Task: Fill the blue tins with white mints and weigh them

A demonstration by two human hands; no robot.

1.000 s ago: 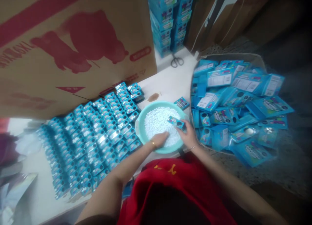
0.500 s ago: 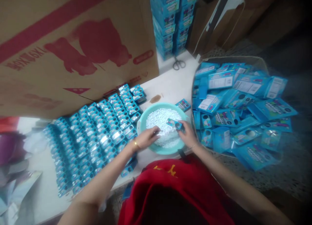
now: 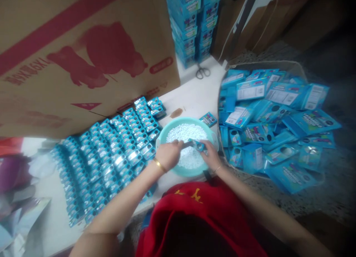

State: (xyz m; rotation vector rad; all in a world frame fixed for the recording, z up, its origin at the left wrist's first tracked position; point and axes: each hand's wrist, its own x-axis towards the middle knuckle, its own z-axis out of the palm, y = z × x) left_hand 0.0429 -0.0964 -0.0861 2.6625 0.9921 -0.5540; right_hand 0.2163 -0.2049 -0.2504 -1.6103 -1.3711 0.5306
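A light-green basin point(image 3: 164, 132) filled with small white candies point(image 3: 191, 158) stands at the table's front edge. Over it, my right hand point(image 3: 211, 157) grips a small blue candy packet point(image 3: 196, 144) at its right end. My left hand point(image 3: 169, 155) is closed around a small dark scoop point(image 3: 187, 143), whose far end meets the packet's left end. Blur hides the scoop's exact shape and whether any candy is on it. Another blue packet point(image 3: 208, 119) lies flat on the table behind the basin's right rim.
Rows of small blue packets point(image 3: 111, 160) cover the table to the left. A large cardboard box point(image 3: 116, 12) rises behind them. Scissors point(image 3: 203, 71) lie near stacked blue boxes point(image 3: 189, 34). To the right stands a wide container point(image 3: 294, 66) heaped with blue packets point(image 3: 256, 134).
My left hand has risen out of the candies with the scoop and brought it to the packet. My right hand still holds the packet, now slightly lower and more tilted.
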